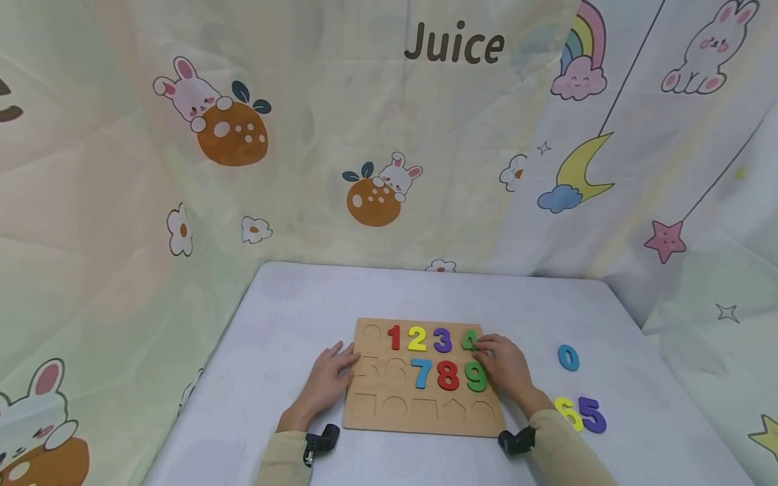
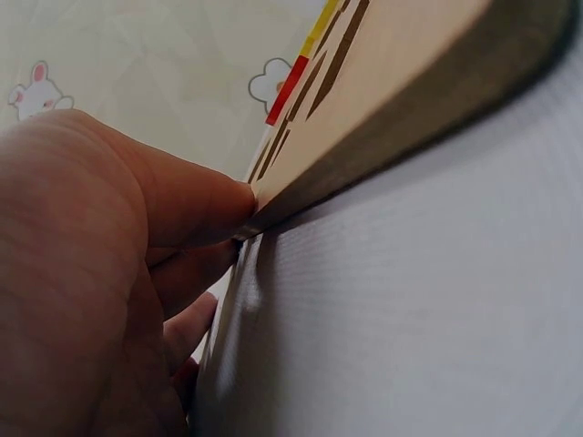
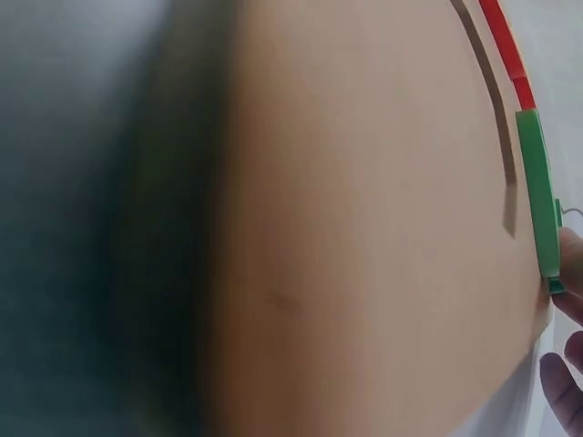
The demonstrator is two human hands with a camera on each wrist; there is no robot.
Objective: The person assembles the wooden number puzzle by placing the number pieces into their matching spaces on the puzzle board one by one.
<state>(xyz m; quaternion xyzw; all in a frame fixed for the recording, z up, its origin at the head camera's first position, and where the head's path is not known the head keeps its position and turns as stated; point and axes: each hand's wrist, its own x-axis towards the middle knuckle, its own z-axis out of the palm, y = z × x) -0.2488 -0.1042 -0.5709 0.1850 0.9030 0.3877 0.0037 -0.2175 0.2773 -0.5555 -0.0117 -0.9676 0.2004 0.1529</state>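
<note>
- Fingers (image 1: 488,342) of the right hand (image 1: 503,364) pinch a green 4 (image 1: 468,339) at its right side, the gap between the tips no wider than the piece.
- Seated at the board's far right corner, the green 4 points its top toward the far edge, its long axis running near to far.
- Loosely extended, the fingers of the left hand (image 1: 331,374) touch the left edge of the wooden board (image 1: 395,389), thumb and fingertips against its rim.
- Long axis from left to right, the board lies flat on the white worktop (image 1: 425,290), roughly parallel to the worktop's far edge.
- Seven numerals sit on it: red 1 (image 1: 394,337), yellow 2 (image 1: 417,339), purple 3 (image 1: 446,340) and the green 4 along the far edge; blue 7 (image 1: 422,374), red 8 (image 1: 448,375) and green 9 (image 1: 482,379) in the middle row, the 9 by the right edge.
- Eight bare recesses show: one at the far left corner, two in the middle row, five along the near edge.
- Three loose numerals lie toward the worktop's right edge: blue 0 (image 1: 562,358) farther back; yellow 6 (image 1: 562,407), tilted, just beside purple 5 (image 1: 588,402), nearer the front.
- Two beige sleeves (image 1: 282,459), each with one black wrist camera (image 1: 322,440), reach in from the near edge.
- Beyond the far edge hangs one printed backdrop (image 1: 328,88), lettered "Juice."
</note>
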